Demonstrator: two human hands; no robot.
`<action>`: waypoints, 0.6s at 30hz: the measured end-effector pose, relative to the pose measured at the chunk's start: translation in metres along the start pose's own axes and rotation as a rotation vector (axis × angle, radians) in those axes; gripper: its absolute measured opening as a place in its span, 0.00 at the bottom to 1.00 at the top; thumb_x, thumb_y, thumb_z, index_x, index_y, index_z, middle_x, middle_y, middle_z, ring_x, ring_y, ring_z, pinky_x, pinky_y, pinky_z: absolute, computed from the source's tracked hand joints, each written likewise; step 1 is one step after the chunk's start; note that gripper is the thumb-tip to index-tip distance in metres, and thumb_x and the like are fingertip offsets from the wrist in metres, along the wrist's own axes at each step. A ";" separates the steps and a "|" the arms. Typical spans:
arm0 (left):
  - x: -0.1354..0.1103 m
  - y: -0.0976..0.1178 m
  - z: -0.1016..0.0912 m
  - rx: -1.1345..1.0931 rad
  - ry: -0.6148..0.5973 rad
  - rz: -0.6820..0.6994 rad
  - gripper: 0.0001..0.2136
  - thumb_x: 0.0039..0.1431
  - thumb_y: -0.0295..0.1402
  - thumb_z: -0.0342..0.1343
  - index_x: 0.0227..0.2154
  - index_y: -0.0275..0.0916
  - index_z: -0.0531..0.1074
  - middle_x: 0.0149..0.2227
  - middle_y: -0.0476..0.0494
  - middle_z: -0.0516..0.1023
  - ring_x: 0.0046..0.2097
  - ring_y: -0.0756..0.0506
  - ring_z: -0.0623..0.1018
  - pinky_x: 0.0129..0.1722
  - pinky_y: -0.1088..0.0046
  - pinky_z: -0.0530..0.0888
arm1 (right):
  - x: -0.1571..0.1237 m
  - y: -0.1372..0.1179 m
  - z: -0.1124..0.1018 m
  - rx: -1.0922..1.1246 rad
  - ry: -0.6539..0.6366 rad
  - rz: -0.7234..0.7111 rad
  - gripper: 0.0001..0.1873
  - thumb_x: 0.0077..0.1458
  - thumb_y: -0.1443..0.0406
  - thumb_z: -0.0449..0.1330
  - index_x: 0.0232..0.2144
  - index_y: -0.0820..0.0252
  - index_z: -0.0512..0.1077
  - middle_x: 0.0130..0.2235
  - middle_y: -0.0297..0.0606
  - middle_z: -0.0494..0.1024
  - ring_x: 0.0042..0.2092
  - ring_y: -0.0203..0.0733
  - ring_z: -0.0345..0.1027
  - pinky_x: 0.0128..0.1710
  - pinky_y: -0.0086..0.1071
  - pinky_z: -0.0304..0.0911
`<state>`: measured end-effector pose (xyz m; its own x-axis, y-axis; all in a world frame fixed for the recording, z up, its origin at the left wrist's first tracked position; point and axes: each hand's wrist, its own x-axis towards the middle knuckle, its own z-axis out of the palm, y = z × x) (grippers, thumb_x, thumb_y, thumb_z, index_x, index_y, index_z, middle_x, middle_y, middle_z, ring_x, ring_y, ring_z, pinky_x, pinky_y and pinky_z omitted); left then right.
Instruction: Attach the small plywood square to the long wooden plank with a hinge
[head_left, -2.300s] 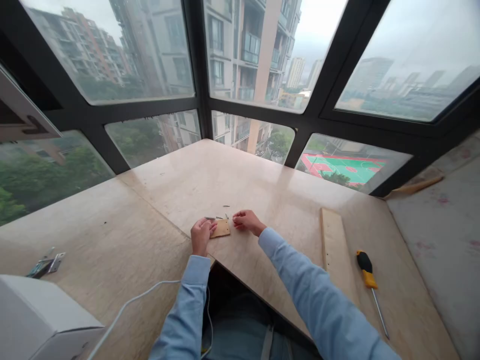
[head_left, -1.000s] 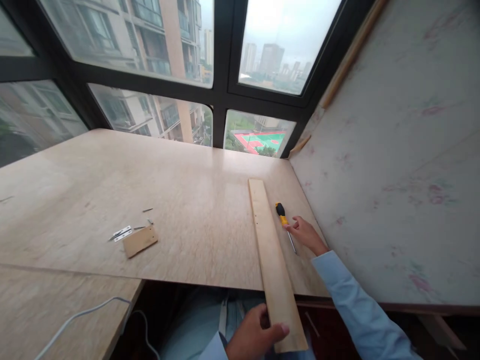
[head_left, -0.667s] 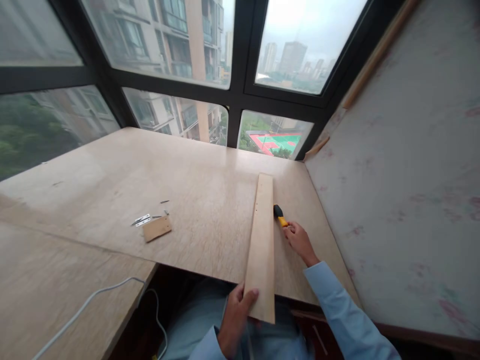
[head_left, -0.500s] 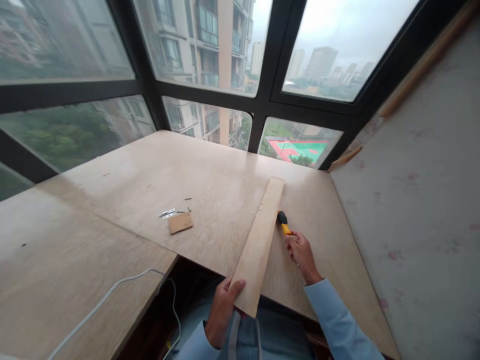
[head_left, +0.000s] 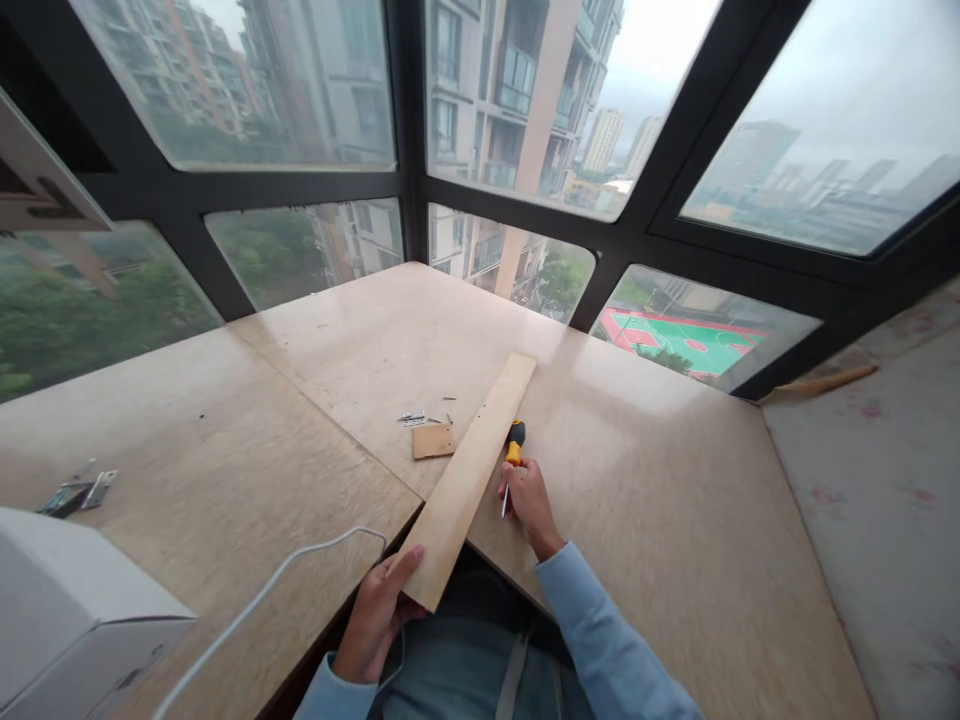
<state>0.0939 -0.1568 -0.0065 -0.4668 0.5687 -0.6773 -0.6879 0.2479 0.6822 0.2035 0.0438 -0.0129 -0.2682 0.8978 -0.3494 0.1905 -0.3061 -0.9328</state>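
My left hand [head_left: 377,607] grips the near end of a long pale wooden board [head_left: 471,478], thumb on top and fingers underneath. The board lies slantwise over the counter, its near end jutting past the edge. Just right of it, my right hand [head_left: 529,500] is closed round a yellow and black screwdriver [head_left: 514,446], whose handle points away from me and whose metal shaft comes out below the fingers. Left of the board lie a small brown wooden piece [head_left: 433,442] with holes, a metal hinge [head_left: 413,417] and several screws [head_left: 448,399].
A white cable [head_left: 277,575] runs over the left part of the stone counter [head_left: 675,520]. A white box [head_left: 82,610] stands at the lower left, with metal hardware [head_left: 81,494] behind it. Dark-framed windows [head_left: 416,190] border the back, and a papered wall [head_left: 862,490] the right.
My view has turned left, bringing the white box and metal hardware into sight. The board's near end has swung left with my left hand. The screwdriver stays in my right hand, its shaft now showing.
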 end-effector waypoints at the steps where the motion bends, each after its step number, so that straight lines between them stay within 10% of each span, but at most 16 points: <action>1: -0.001 0.000 -0.004 -0.064 0.048 0.000 0.14 0.46 0.34 0.72 0.33 0.32 0.75 0.24 0.44 0.77 0.23 0.48 0.76 0.18 0.76 0.74 | 0.002 -0.001 0.010 0.001 -0.019 0.001 0.17 0.57 0.57 0.57 0.45 0.58 0.60 0.18 0.26 0.71 0.15 0.35 0.59 0.12 0.26 0.52; 18: -0.030 0.002 -0.002 -0.558 0.238 0.185 0.15 0.50 0.19 0.59 0.42 0.36 0.78 0.55 0.38 0.77 0.56 0.41 0.77 0.56 0.69 0.76 | 0.049 -0.026 0.101 0.062 -0.068 0.039 0.18 0.59 0.65 0.58 0.49 0.59 0.57 0.20 0.27 0.73 0.17 0.38 0.67 0.15 0.29 0.63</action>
<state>0.1054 -0.1747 0.0144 -0.6726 0.3571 -0.6482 -0.7400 -0.3205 0.5913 0.0904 0.0637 -0.0142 -0.3254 0.8620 -0.3887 0.1440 -0.3611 -0.9213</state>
